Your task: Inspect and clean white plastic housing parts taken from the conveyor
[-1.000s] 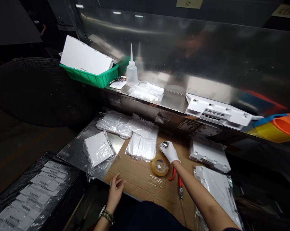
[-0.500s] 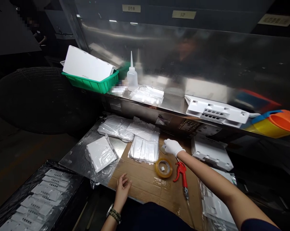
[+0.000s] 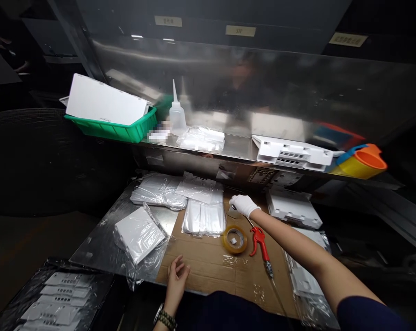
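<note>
My right hand (image 3: 244,205), in a white glove, is closed at the back of the cardboard sheet (image 3: 208,259). A small dark-edged thing shows at its fingers, too hidden to name. Just in front of it lies a red air blow gun (image 3: 261,241), its thin nozzle pointing toward the glove. A roll of clear yellowish tape (image 3: 234,240) rests beside the gun. My left hand (image 3: 176,278), bare with a watch at the wrist, hovers by the cardboard's front edge. Its fingers are loosely bent and apart, with nothing in them. Clear plastic bags (image 3: 204,216) lie stacked left of the glove.
A bagged white panel (image 3: 139,233) lies on the metal table's left. White housings (image 3: 293,210) are stacked at right. The shelf holds a green basket (image 3: 114,131), a squeeze bottle (image 3: 177,119), a white housing (image 3: 292,154) and a yellow-orange cup (image 3: 361,163). More white parts (image 3: 61,296) sit lower left.
The camera view has turned a little to the right, so the shelf items appear farther left. My right hand stays at the cardboard's back; my left hand has barely moved.
</note>
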The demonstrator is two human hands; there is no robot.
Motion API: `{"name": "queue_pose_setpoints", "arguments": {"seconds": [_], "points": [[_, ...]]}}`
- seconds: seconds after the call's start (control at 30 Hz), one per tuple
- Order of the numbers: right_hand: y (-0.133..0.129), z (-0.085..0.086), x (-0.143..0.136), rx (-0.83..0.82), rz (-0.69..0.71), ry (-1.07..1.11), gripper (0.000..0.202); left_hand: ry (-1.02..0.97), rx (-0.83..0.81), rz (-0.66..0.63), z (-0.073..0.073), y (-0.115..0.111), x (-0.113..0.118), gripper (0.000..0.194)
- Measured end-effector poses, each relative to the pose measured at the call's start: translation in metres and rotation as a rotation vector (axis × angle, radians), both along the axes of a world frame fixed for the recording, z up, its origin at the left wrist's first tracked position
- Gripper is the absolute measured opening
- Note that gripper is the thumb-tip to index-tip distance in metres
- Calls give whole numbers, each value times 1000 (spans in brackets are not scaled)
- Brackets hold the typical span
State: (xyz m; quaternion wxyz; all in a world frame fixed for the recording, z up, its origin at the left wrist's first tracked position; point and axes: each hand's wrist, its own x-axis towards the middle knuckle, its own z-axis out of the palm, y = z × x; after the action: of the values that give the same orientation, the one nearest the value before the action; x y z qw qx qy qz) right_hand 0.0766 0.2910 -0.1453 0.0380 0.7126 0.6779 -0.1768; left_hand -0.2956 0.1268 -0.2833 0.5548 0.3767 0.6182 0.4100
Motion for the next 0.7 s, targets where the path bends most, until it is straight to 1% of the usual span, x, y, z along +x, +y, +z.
{"name": "queue_pose_setpoints", "arguments": {"seconds": [0.13,0.2,0.27,0.33,0.4,0.5,0.6,0.7], "points": [[-10,0,19,122,-125,137,39,3,5,-51,-2,15,1,74],[-18,-5,25,158,-188,210,39,4,10,-89,-2,25,6,76],[-26,-13,27,160,-226,295,35,2,18,-146,0,35,16,77],[-32,-22,26,157,-263,377,33,-2,35,-217,3,45,28,77],[-36,-31,25,169,-322,447,36,-5,59,-290,8,53,42,76],[-40,-40,24,196,-421,542,40,-7,92,-380,15,61,61,74],[-43,-41,21,224,-473,638,38,-5,126,-450,23,69,81,72],[-42,-36,12,260,-501,703,36,16,191,-521,33,89,113,68]]}}
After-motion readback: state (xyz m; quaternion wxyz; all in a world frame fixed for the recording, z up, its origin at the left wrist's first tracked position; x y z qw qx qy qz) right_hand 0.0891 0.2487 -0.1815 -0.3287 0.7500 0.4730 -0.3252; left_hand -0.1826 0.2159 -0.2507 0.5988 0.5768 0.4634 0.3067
